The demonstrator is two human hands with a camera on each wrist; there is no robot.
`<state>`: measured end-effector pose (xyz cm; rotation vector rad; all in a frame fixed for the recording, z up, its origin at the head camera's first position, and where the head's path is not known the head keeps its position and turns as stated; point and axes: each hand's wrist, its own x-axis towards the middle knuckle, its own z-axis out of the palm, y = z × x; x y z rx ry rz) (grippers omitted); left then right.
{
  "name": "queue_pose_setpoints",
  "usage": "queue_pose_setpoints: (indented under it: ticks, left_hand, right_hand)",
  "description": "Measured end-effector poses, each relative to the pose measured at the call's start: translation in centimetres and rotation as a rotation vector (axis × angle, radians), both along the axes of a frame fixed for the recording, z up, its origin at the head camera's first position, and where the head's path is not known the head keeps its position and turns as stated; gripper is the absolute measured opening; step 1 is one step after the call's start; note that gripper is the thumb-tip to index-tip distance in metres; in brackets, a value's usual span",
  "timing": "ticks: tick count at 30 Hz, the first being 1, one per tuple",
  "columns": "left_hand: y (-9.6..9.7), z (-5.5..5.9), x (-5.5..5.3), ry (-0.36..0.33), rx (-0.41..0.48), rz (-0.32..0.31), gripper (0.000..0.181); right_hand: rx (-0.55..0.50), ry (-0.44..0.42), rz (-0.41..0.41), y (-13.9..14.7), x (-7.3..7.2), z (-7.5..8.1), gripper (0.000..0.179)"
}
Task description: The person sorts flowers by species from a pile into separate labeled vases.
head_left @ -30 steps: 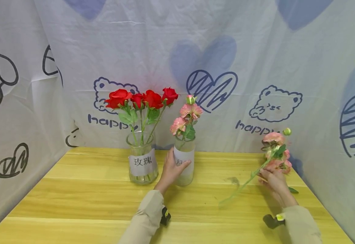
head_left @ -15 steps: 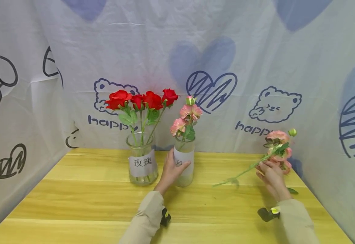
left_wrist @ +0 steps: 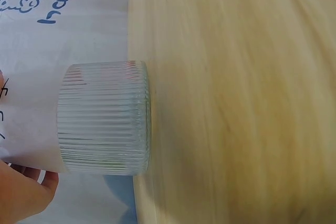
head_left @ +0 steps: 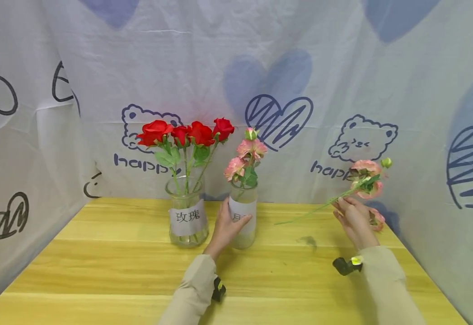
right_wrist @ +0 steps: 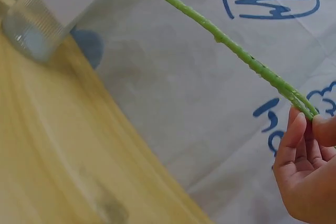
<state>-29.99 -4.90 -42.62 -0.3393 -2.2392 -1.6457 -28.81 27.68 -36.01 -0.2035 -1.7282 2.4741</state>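
Observation:
My left hand (head_left: 225,229) is wrapped round a glass vase (head_left: 243,239) with a white paper label; its lower part is ribbed in the left wrist view. Pink flowers (head_left: 250,149) with a green bud stand upright in it. Over at the right, my right hand (head_left: 355,222) pinches the green stem (right_wrist: 226,39) of another pink flower (head_left: 365,169) between thumb and fingers. This flower is tilted, its blooms up to the right and its bare stem end slanting down left towards the vase. One more pink flower (head_left: 376,220) lies on the table, partly hidden by the right hand.
Left of the held vase stands a second labelled glass vase (head_left: 188,240) with several red roses (head_left: 155,132). A patterned cloth (head_left: 203,58) hangs behind and along both sides of the wooden table (head_left: 118,271). A faint dark mark shows on the wood.
My right hand has lifted the pink flower and moved a little left, its stem tilting flatter and rising off the table. The left hand keeps its hold on the vase.

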Motion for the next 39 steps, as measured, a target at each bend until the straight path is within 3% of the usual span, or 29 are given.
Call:
queue_pose_setpoints:
  ticks: [9,23,30,39]
  left_hand:
    - [-0.2,0.2,0.0,-0.002,0.005,-0.007,0.077]
    - [-0.2,0.2,0.0,-0.017,0.006,-0.005,0.079]
    - [-0.2,0.2,0.0,-0.018,0.007,-0.003,0.079]
    - [-0.3,0.1,-0.1,-0.006,-0.003,-0.005,0.079]
  right_hand:
    - [-0.018,0.027,-0.034,-2.6,-1.7,2.4,0.011]
    - [-0.137,0.082,-0.047,-5.5,-2.7,6.3,0.006]
    - [-0.111,0.095,-0.123,-6.9,-3.5,7.1,0.007]
    - [0.017,0.168,-0.213,-8.6,-4.0,7.4,0.006]
